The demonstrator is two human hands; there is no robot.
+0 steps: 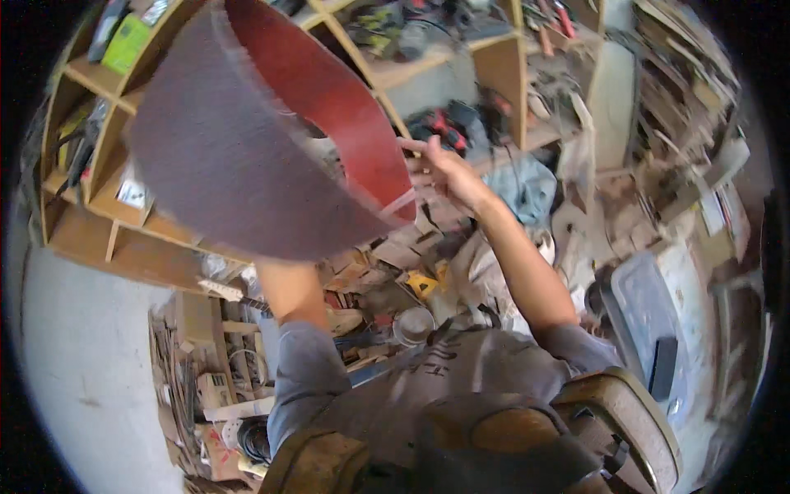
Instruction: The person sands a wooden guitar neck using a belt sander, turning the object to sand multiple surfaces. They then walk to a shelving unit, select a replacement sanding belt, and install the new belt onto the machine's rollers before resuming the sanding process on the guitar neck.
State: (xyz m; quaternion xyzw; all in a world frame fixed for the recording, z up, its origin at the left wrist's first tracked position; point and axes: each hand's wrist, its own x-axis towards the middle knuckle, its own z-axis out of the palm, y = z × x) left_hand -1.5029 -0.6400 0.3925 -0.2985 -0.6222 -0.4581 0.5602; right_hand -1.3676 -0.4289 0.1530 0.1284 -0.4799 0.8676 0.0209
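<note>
You should support the loop [255, 165] evenly: right hand [444, 174] splayed near its edge, left hand's grip hidden.

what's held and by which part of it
A curved red-lined sheet, exact hold unclear: the left grip is hidden behind it, the right grip at its right edge, blurred.

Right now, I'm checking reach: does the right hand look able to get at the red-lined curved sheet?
Probably yes: the right hand is at the red-lined curved sheet's edge, nothing visible between them.
</note>
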